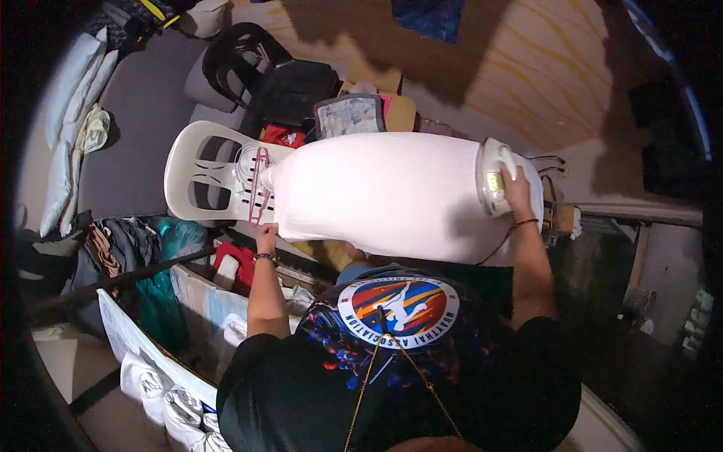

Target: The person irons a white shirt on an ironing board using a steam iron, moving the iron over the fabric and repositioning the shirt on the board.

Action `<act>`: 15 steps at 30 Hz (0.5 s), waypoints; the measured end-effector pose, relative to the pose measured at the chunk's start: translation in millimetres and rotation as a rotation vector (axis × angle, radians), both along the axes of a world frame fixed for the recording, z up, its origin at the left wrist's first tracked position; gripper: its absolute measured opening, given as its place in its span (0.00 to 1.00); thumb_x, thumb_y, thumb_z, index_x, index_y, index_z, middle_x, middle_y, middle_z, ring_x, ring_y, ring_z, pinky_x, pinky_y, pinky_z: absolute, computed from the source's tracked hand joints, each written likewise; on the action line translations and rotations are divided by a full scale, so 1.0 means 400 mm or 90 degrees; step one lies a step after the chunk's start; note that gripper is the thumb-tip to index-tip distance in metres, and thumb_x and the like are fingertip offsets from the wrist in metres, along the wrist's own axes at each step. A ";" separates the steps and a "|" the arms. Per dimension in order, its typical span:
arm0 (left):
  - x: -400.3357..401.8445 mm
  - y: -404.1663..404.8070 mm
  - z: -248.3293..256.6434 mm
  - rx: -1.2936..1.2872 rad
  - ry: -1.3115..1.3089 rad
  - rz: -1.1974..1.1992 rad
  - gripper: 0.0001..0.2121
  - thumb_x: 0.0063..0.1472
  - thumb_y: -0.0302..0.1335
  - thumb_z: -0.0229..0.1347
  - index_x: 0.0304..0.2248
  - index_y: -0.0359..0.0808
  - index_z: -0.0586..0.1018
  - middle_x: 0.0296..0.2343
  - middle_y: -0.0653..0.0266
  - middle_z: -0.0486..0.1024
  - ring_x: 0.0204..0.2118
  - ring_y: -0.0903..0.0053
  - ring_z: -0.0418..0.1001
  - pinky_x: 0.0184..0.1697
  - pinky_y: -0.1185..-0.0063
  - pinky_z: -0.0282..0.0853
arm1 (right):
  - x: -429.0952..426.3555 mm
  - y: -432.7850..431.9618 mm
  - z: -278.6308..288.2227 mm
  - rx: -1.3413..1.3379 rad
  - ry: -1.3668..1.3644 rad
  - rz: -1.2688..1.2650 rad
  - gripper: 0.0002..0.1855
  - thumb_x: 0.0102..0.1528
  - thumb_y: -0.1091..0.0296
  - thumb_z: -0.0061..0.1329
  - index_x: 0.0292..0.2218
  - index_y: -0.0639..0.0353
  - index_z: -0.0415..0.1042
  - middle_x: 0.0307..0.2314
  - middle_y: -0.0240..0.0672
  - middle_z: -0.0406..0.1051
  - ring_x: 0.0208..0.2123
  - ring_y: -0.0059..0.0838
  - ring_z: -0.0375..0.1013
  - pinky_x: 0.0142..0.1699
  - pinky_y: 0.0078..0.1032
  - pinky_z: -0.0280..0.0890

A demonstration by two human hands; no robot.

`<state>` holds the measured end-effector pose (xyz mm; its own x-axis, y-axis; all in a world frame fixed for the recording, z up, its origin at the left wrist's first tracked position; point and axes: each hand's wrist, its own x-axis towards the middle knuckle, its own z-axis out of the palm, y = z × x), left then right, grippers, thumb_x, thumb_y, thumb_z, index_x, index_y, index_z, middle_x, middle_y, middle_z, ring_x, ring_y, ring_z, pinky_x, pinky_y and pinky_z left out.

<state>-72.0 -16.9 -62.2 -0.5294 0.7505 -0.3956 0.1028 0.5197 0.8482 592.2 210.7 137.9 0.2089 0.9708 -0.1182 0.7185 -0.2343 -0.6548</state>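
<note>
My right hand (517, 192) is closed around the handle of a white clothes iron (495, 175). The iron sits at the right part of a pale pinkish-white cloth (373, 186), which is spread over a long ironing board whose surface is hidden. At the board's left end, the fingers of my left hand (267, 239) pinch the near left corner of the cloth. Just beyond that hand, a pinkish-red clothes hanger (258, 186) lies on the seat of a white plastic chair (182, 169).
Behind the board stand a black chair (294, 87) and cardboard boxes (402, 113). A grey sofa (141, 118) is at far left. Near left, a box (195, 291) and rolled white cloths (169, 395) lie beside me. The iron's dark cord (500, 244) hangs near my right wrist.
</note>
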 end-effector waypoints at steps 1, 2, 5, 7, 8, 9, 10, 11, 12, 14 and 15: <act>-0.010 0.000 -0.001 0.016 -0.021 -0.036 0.08 0.58 0.31 0.57 0.29 0.35 0.78 0.22 0.76 0.71 0.25 0.86 0.64 0.30 0.83 0.61 | 0.027 0.001 0.015 -0.019 -0.025 0.018 0.22 0.57 0.53 0.48 0.44 0.62 0.68 0.28 0.44 0.75 0.29 0.38 0.75 0.31 0.32 0.68; -0.017 -0.005 -0.003 0.016 -0.018 -0.037 0.08 0.58 0.31 0.57 0.29 0.35 0.78 0.22 0.76 0.71 0.25 0.86 0.64 0.30 0.83 0.61 | 0.028 0.006 0.011 -0.020 -0.023 0.017 0.22 0.57 0.53 0.48 0.44 0.62 0.68 0.28 0.44 0.75 0.29 0.38 0.75 0.31 0.32 0.68; -0.004 -0.012 -0.005 -0.027 -0.023 0.015 0.08 0.58 0.31 0.58 0.29 0.35 0.78 0.23 0.76 0.71 0.26 0.86 0.64 0.31 0.83 0.61 | -0.035 0.033 0.021 -0.158 0.089 0.049 0.18 0.57 0.55 0.49 0.41 0.61 0.69 0.26 0.35 0.73 0.24 0.26 0.71 0.24 0.23 0.65; 0.000 -0.006 0.001 0.032 -0.082 0.024 0.07 0.58 0.31 0.58 0.29 0.36 0.78 0.23 0.76 0.71 0.27 0.86 0.64 0.32 0.84 0.61 | -0.138 0.054 0.010 -0.120 0.157 0.197 0.17 0.57 0.56 0.49 0.41 0.60 0.70 0.25 0.30 0.70 0.21 0.18 0.67 0.20 0.17 0.60; 0.004 -0.001 0.003 0.024 -0.065 0.011 0.07 0.57 0.32 0.58 0.29 0.36 0.79 0.24 0.77 0.70 0.28 0.87 0.64 0.33 0.84 0.60 | -0.201 0.075 0.000 -0.080 0.122 0.274 0.18 0.57 0.56 0.50 0.41 0.61 0.70 0.26 0.32 0.71 0.23 0.21 0.68 0.22 0.20 0.62; 0.000 -0.003 0.007 0.025 -0.059 0.017 0.07 0.57 0.32 0.58 0.29 0.36 0.79 0.24 0.77 0.70 0.28 0.87 0.64 0.33 0.84 0.60 | -0.274 0.104 -0.015 -0.039 0.089 0.355 0.19 0.57 0.55 0.50 0.41 0.61 0.70 0.27 0.34 0.72 0.24 0.24 0.70 0.25 0.23 0.65; -0.007 -0.016 0.008 0.004 -0.059 0.021 0.08 0.57 0.32 0.58 0.30 0.35 0.79 0.24 0.77 0.70 0.28 0.86 0.64 0.33 0.84 0.61 | -0.367 0.125 -0.013 -0.008 0.105 0.425 0.20 0.56 0.54 0.50 0.42 0.62 0.70 0.28 0.38 0.73 0.27 0.28 0.71 0.31 0.26 0.66; -0.016 -0.027 0.009 -0.016 -0.060 0.024 0.08 0.57 0.32 0.59 0.30 0.35 0.79 0.24 0.77 0.70 0.28 0.86 0.64 0.34 0.84 0.61 | -0.460 0.140 -0.006 0.024 0.120 0.493 0.21 0.56 0.53 0.50 0.42 0.62 0.70 0.30 0.41 0.73 0.30 0.32 0.72 0.36 0.28 0.67; -0.022 -0.022 0.008 -0.018 -0.079 0.011 0.09 0.57 0.33 0.59 0.30 0.35 0.79 0.24 0.76 0.71 0.28 0.86 0.64 0.34 0.84 0.61 | -0.533 0.162 -0.010 0.018 0.113 0.530 0.22 0.56 0.52 0.50 0.42 0.63 0.70 0.31 0.44 0.73 0.33 0.35 0.72 0.40 0.30 0.66; -0.027 -0.006 0.014 -0.046 -0.073 -0.016 0.09 0.57 0.33 0.59 0.31 0.35 0.79 0.24 0.76 0.71 0.28 0.86 0.64 0.33 0.84 0.61 | -0.666 0.196 -0.011 0.011 0.106 0.568 0.22 0.56 0.51 0.50 0.42 0.64 0.70 0.33 0.47 0.73 0.36 0.38 0.72 0.44 0.31 0.65; -0.028 0.000 0.015 -0.075 -0.070 -0.043 0.09 0.57 0.34 0.59 0.31 0.35 0.79 0.24 0.76 0.72 0.28 0.86 0.64 0.33 0.84 0.61 | -0.732 0.207 -0.004 -0.053 0.081 0.589 0.22 0.56 0.51 0.49 0.41 0.64 0.70 0.33 0.47 0.73 0.36 0.39 0.72 0.43 0.31 0.65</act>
